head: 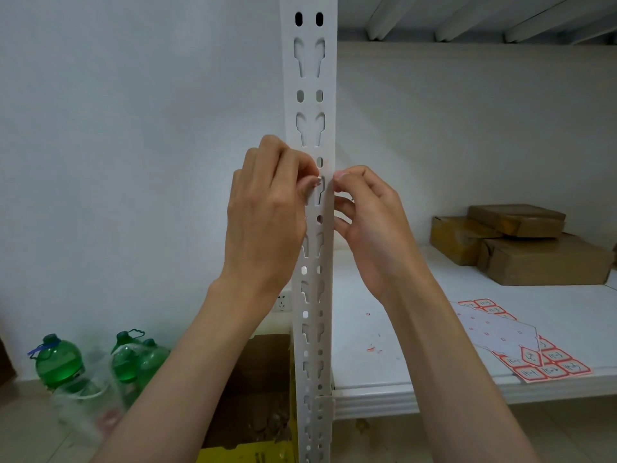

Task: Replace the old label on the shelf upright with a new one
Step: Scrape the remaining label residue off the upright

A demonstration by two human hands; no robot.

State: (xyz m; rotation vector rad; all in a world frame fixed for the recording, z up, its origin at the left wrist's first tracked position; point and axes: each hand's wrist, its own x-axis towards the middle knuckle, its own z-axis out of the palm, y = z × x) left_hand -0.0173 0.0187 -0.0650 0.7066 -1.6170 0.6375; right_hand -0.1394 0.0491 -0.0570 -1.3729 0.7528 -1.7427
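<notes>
Label sheet (521, 345) lies at 4 o'clock on the shelf (417, 329). Centre: left hand (267, 208) and right hand (370, 222), fingers curled, fingertips pressed against the upright (310, 95); any label beneath them is hidden. Boxes (521, 242) at 3 o'clock, beyond.

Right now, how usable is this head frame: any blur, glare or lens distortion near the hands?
Head view: light is soft and even, no glare; the shelf upright and both hands, left hand and right hand, are fairly sharp; the green bottles at lower left are smeared; wide-angle bending shows on the shelf edge.
</notes>
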